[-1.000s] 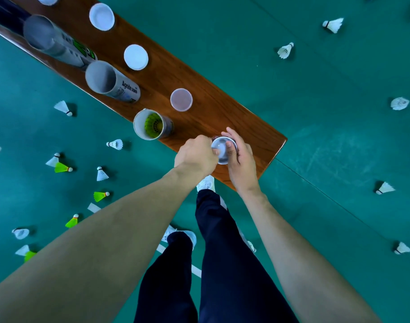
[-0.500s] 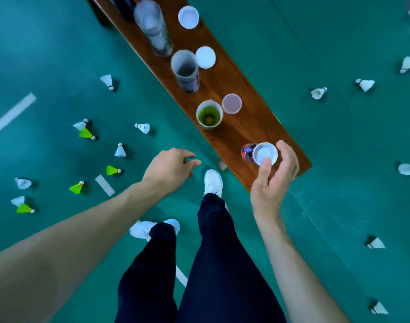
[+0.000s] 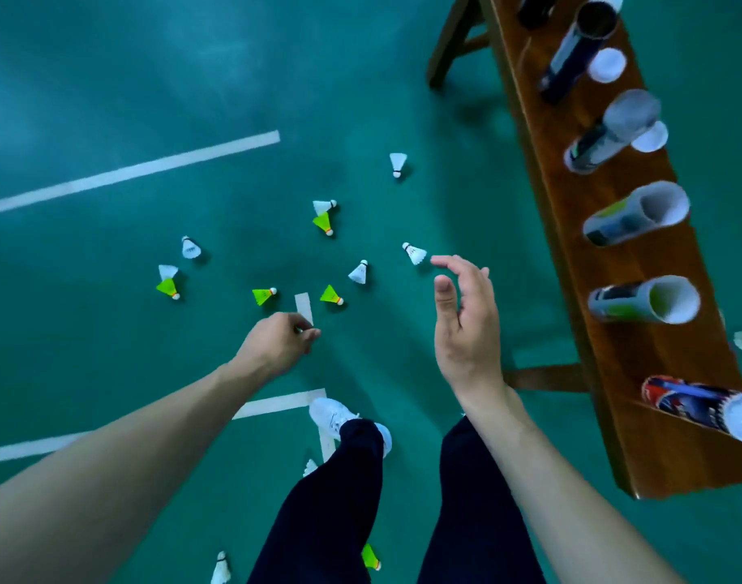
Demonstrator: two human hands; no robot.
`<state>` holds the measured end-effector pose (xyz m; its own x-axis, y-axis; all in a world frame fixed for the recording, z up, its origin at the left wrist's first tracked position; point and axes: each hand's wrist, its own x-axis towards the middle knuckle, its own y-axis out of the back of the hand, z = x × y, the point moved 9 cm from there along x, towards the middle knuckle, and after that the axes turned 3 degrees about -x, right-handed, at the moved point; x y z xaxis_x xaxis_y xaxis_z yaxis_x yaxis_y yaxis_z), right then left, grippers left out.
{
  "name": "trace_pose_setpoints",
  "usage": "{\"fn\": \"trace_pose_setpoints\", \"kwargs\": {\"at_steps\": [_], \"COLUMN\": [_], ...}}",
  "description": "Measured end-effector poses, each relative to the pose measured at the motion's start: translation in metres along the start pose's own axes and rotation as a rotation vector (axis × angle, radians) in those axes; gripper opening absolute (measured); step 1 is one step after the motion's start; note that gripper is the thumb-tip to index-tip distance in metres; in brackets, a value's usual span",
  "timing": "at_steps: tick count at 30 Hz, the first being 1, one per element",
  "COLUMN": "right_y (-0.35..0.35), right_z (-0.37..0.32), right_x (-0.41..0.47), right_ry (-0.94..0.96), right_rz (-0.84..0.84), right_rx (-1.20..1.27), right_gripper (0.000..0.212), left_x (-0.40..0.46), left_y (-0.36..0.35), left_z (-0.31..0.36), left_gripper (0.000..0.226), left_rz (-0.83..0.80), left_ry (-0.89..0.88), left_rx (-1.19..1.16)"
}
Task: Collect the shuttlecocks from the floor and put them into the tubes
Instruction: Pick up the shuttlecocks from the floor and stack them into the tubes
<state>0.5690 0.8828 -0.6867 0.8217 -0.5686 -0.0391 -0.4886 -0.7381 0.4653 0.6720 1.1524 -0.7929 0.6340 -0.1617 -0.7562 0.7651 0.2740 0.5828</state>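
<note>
Head view: your left hand [image 3: 276, 345] hangs loosely curled, holding nothing; right hand [image 3: 466, 318] open, fingers relaxed, empty. Shuttlecocks [image 3: 331, 296] lie scattered mid-frame on the green floor [image 3: 108, 99]. Tubes [image 3: 643, 303] stand along the wooden bench [image 3: 639, 453] at right, loose lids [image 3: 608, 65] beside them.

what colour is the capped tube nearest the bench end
Red and blue with a white cap, the capped tube, seen in the head view.

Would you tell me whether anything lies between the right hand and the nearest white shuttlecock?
Nothing visible does: only bare green floor shows between the right hand and the white shuttlecock beyond its fingertips.
</note>
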Motion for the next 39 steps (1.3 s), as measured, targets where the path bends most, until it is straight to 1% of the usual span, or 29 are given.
{"fn": "trace_pose_setpoints", "kwargs": {"at_steps": [3,5,8,11,14,18,19,21,23,25,27,28,29,31,32,35,36,37,38,39], "right_y": [-0.065,-0.114,-0.189,-0.282,-0.377,-0.485,-0.511,-0.549,-0.580,-0.607,-0.626,-0.629,-0.634,-0.637,-0.638,-0.640,-0.641,-0.643,-0.646,-0.647], "right_z": [0.001,0.016,0.056,0.110,0.170,0.246,0.271,0.315,0.349,0.375,0.395,0.405,0.416,0.436,0.443,0.446,0.442,0.437,0.429,0.418], "right_x": [0.014,0.025,0.040,0.046,0.038,0.017,0.016,0.020,0.031,0.047,0.059,0.062,0.063,0.062,0.060,0.053,0.051,0.048,0.044,0.044], "right_ry": [0.023,0.039,0.053,0.120,0.216,0.515,0.553,0.557,0.525,0.516,0.507,0.483,0.476,0.473,0.478,0.539,0.569,0.590,0.624,0.640], "right_rz": [-0.089,-0.145,-0.257,-0.451,-0.711,-1.009,-1.067,-1.145,-1.167,-1.116,-1.098,-1.123,-1.156,-1.244,-1.281,-1.338,-1.333,-1.332,-1.321,-1.278], "right_rx": [-0.008,-0.021,-0.073,-0.195,-0.392,-0.800,-0.875,-0.997,-1.069,-1.071,-1.093,-1.138,-1.191,-1.285,-1.301,-1.263,-1.253,-1.233,-1.192,-1.147], "right_gripper": [0.061,0.057,0.050,0.039,0.038,0.042,0.040,0.035,0.033,0.036,0.048,0.052,0.050,0.028,0.019,0.014,0.015,0.025,0.034,0.036], "left_x": [0.033,0.063,0.115,0.172,0.230,0.306,0.329,0.370,0.408,0.448,0.477,0.487,0.497,0.511,0.517,0.525,0.526,0.524,0.522,0.519], "left_y": [0.014,0.015,0.005,-0.011,-0.033,-0.063,-0.071,-0.085,-0.097,-0.107,-0.114,-0.118,-0.123,-0.130,-0.132,-0.131,-0.132,-0.133,-0.134,-0.133], "left_z": [-0.070,-0.118,-0.181,-0.241,-0.285,-0.331,-0.343,-0.363,-0.380,-0.394,-0.406,-0.409,-0.412,-0.414,-0.414,-0.414,-0.414,-0.415,-0.416,-0.415], "left_gripper": [0.024,0.026,0.025,0.022,0.022,0.030,0.030,0.024,0.020,0.022,0.029,0.033,0.039,0.044,0.043,0.026,0.018,0.012,0.008,0.007], "left_rz": [0.007,0.021,0.058,0.148,0.199,0.221,0.241,0.265,0.257,0.270,0.313,0.327,0.340,0.370,0.394,0.503,0.532,0.547,0.553,0.553], "left_ry": [0.069,0.124,0.185,0.222,0.247,0.282,0.298,0.346,0.381,0.416,0.454,0.475,0.490,0.506,0.506,0.485,0.476,0.470,0.456,0.429], "left_rx": [-0.050,-0.096,-0.131,-0.150,-0.182,-0.248,-0.289,-0.359,-0.384,-0.407,-0.459,-0.498,-0.544,-0.627,-0.647,-0.623,-0.619,-0.620,-0.621,-0.622]}}
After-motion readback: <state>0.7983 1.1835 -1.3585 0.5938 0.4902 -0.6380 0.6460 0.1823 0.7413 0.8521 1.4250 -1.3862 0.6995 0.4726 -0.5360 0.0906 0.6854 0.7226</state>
